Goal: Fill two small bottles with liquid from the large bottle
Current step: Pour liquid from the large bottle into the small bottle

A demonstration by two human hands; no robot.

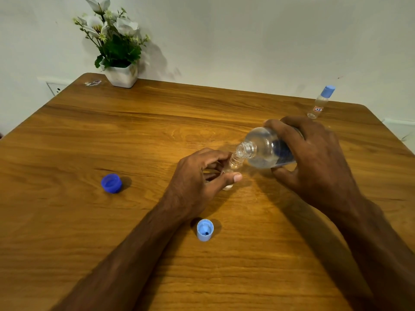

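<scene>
Right hand (314,158) grips tilted large bottle (262,151), mouth over small bottle (233,167); left hand (202,176) clasps it steady mid-desk for pouring.

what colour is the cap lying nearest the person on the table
Light blue; the cap lies open side up, clearest in the head view.

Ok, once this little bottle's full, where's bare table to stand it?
Bare wood lies between the flower pot and the capped small bottle, and left of the dark blue cap. It is crowded around both hands and near the light blue cap.
</scene>
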